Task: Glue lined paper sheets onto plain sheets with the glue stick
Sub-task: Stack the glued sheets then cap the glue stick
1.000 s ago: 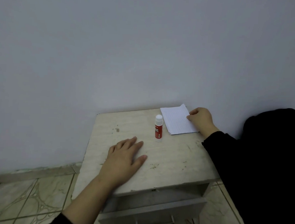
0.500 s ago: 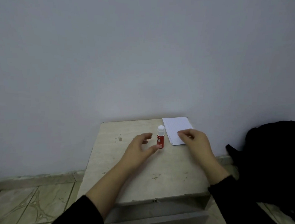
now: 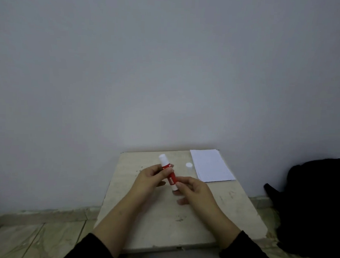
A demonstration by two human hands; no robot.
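Above the table (image 3: 239, 206), both hands, left (image 3: 149, 178) and right (image 3: 193, 190), gripping the tilted glue stick (image 3: 168, 172).

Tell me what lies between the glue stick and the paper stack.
Only the small white cap, lying on the table just left of the paper stack. The glue stick, gripped by the left hand and right hand, can pass over it.
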